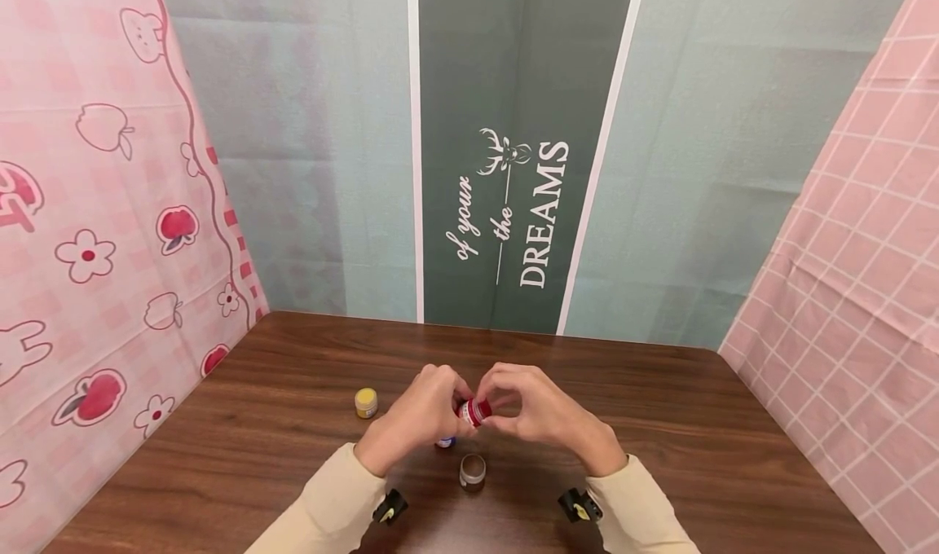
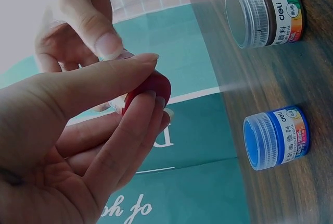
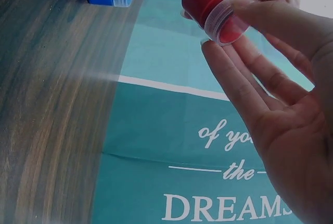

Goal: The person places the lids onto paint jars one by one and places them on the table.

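Observation:
A small red paint jar [image 1: 473,412] with a clear screw lid [image 3: 223,26] is held tilted above the table, between both hands. My left hand [image 1: 421,415] grips the jar's red body, thumb on one side and fingers on the other. At the lid end, my right hand [image 1: 541,406] pinches the lid between thumb and fingertips; the lid is on the jar. Below the hands stand a blue paint jar [image 2: 291,135] and a brown paint jar [image 2: 285,18], both with clear lids. In the head view the left hand partly hides the blue one.
Left of the hands, a yellow paint jar [image 1: 366,405] stands on the dark wooden table [image 1: 645,440]. Behind the table hangs a green cloth [image 1: 484,73] with white lettering. Pink patterned cloths [image 1: 103,228] hang at both sides.

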Available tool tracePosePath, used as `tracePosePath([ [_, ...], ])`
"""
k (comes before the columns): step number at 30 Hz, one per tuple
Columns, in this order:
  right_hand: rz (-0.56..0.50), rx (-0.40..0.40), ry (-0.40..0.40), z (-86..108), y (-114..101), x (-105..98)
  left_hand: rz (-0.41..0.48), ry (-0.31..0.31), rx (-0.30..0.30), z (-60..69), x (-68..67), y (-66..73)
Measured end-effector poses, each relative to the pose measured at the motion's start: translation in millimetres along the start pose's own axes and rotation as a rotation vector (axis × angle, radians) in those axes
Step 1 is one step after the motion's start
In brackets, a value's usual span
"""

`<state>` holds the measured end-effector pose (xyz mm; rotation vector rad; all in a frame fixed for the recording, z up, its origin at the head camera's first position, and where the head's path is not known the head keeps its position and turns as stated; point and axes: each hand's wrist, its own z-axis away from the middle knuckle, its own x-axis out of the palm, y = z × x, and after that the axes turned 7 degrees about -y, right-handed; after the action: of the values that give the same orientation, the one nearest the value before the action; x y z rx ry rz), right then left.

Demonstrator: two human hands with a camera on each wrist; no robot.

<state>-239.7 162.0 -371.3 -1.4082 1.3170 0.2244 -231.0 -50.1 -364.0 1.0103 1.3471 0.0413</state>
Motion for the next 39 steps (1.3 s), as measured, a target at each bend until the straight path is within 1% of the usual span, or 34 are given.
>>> tracePosePath([
  [6,0.008,0.087,0.004,-0.7,-3.9,1.3,-0.006,0.012,0.004,0.0,0.7,-0.5],
  [9,0.008,0.109,0.008,-1.3,-4.9,2.0,-0.006,0.016,0.003,-0.3,1.2,-1.1],
  [14,0.002,0.119,0.011,-0.7,-4.0,1.9,-0.007,0.013,0.003,-0.4,1.1,-0.8],
  [17,0.012,0.103,0.006,0.0,-2.3,1.1,-0.007,0.008,-0.001,-0.4,0.5,-0.6],
  [24,0.064,-0.012,0.025,1.1,0.1,-2.3,-0.003,0.003,-0.015,-0.8,0.5,-2.5],
  [30,0.096,-0.02,0.025,1.1,-0.3,-2.9,-0.005,0.009,-0.011,-1.6,0.7,-3.6],
  [39,0.056,-0.052,0.0,-0.1,0.4,-0.3,-0.001,0.0,0.014,-0.2,1.1,-2.6],
])
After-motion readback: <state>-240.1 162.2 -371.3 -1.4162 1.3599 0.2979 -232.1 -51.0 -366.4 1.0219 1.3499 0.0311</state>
